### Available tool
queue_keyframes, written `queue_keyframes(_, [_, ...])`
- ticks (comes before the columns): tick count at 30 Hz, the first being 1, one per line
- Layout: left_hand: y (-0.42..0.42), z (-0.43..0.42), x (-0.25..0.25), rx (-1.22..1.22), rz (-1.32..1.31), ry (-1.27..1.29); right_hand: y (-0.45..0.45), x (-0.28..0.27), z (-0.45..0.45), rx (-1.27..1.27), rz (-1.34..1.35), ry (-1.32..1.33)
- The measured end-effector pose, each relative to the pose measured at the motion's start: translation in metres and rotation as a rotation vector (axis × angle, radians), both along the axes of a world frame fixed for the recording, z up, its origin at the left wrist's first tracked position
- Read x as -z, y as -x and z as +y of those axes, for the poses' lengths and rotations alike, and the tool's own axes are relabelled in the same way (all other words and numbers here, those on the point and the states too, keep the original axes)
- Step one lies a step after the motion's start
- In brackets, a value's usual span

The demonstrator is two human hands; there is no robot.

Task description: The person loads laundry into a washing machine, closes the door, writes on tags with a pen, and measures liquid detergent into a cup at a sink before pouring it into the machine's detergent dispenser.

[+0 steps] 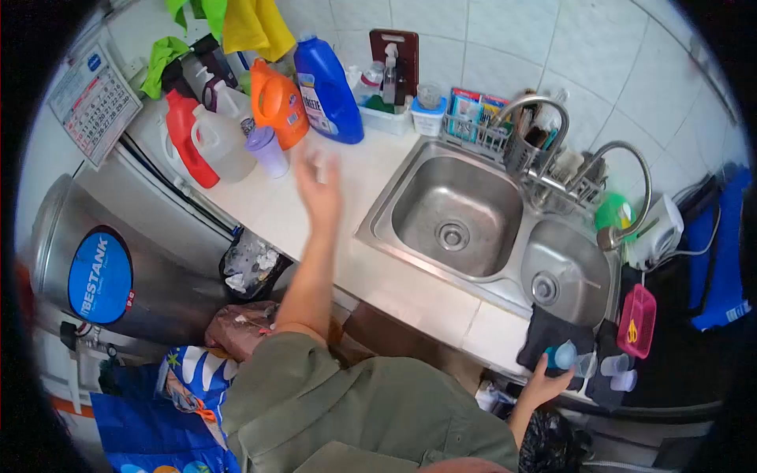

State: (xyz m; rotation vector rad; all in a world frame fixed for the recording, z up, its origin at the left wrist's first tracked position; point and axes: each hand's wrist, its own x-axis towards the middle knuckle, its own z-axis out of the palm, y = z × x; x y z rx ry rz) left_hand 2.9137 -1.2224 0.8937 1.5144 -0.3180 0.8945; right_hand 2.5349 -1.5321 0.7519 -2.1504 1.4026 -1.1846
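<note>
My left hand (317, 185), somewhat blurred, is raised over the white counter with its fingers apart and nothing in it. Close beside it stand a lidded purple cup (268, 152), an orange bottle (277, 106) and a blue bottle (327, 93). At the lower right, my right hand (546, 386) has its fingers round a small teal and light blue container (562, 355) over a dark cloth (544, 335). Small clear cups (615, 365) are grouped just right of that hand.
A double steel sink (457, 213) with curved faucets (552, 118) lies between my hands. A pink basket (636, 319) sits at the right. Red and clear jugs (189, 138) stand at the back left, above a steel tank (150, 276).
</note>
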Motion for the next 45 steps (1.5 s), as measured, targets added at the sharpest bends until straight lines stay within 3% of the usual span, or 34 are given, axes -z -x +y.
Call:
queue_keyframes(2, [-0.034,0.045,-0.032,-0.007,-0.028,0.237,-0.002,0.004,-0.001,0.043,0.055,0.024])
queue_keyframes(3, [-0.022,0.047,-0.076,0.059,-0.034,0.366,-0.003,0.004,-0.004,0.056,0.057,0.02])
queue_keyframes(4, [-0.042,0.07,-0.091,-0.374,-0.198,0.001,-0.006,0.004,-0.005,0.041,0.022,0.024])
queue_keyframes(5, [-0.064,0.087,-0.111,-0.42,-0.325,-0.035,-0.008,0.003,-0.004,0.032,-0.009,0.022])
queue_keyframes(6, [-0.085,0.1,-0.135,-0.289,-0.309,0.013,-0.011,-0.004,-0.003,0.0,-0.089,-0.038])
queue_keyframes(7, [-0.102,0.106,-0.164,-0.486,-0.377,-0.108,-0.011,0.0,-0.005,0.007,-0.081,-0.055])
queue_keyframes(10, [-0.152,0.119,-0.236,-0.466,-0.543,-0.524,-0.016,-0.012,-0.001,-0.013,-0.202,-0.126])
queue_keyframes(13, [-0.179,0.103,-0.238,-0.538,-0.458,-0.755,-0.012,-0.02,0.002,0.001,-0.215,-0.085])
queue_keyframes(16, [-0.181,0.079,-0.217,-0.575,-0.498,-0.785,-0.001,-0.029,0.007,0.007,-0.196,-0.021])
queue_keyframes(26, [-0.035,0.003,-0.157,-0.692,-0.823,-0.388,0.098,-0.073,0.053,0.076,-0.345,-0.057])
queue_keyframes(34, [0.147,-0.195,-0.096,-0.335,-0.936,-0.026,0.273,-0.087,0.105,0.291,-0.502,-0.034])
queue_keyframes(38, [0.334,-0.302,-0.035,0.391,-0.636,-0.202,0.377,-0.082,0.143,0.542,-0.465,0.068])
queue_keyframes(40, [0.417,-0.343,-0.012,0.626,-0.675,-0.237,0.429,-0.082,0.163,0.679,-0.445,0.096])
queue_keyframes(41, [0.457,-0.354,-0.007,0.671,-0.676,-0.219,0.454,-0.081,0.176,0.763,-0.442,0.092])
queue_keyframes(43, [0.539,-0.375,-0.002,0.718,-0.744,-0.449,0.504,-0.075,0.194,0.861,-0.472,0.114])
queue_keyframes(45, [0.618,-0.393,0.003,0.936,-0.692,-0.315,0.551,-0.066,0.214,1.063,-0.476,0.145])
